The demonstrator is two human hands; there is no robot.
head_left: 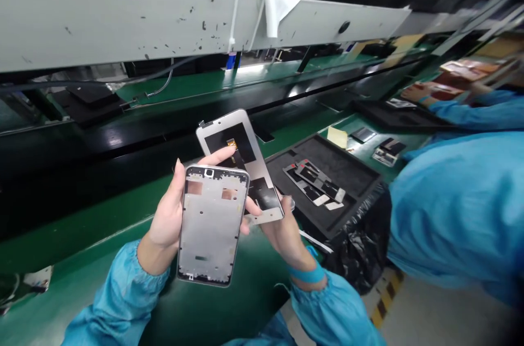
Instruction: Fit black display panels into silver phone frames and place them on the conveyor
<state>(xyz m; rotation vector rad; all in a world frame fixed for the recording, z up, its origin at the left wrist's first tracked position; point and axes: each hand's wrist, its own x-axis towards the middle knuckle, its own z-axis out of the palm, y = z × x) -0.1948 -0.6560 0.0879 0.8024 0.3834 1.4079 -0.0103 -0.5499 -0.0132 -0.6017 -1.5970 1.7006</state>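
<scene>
My left hand (167, 221) is closed round the left edge of a silver phone frame (213, 226), its inner side facing me. The index finger reaches past the frame's top onto a phone screen panel (257, 155) behind it. That panel is tilted, with a pale back, black patches and a small gold connector. At its lower end my right hand (282, 228) grips the panel, the fingers partly hidden beneath it. The frame overlaps the panel's lower left part.
A black foam tray (368, 174) to the right holds several screen panels (315, 182). Beyond it lie a yellow note (337, 137) and phone parts (388, 150). A co-worker's blue sleeve (450, 209) is close on the right. A white beam (123, 18) crosses above the green bench.
</scene>
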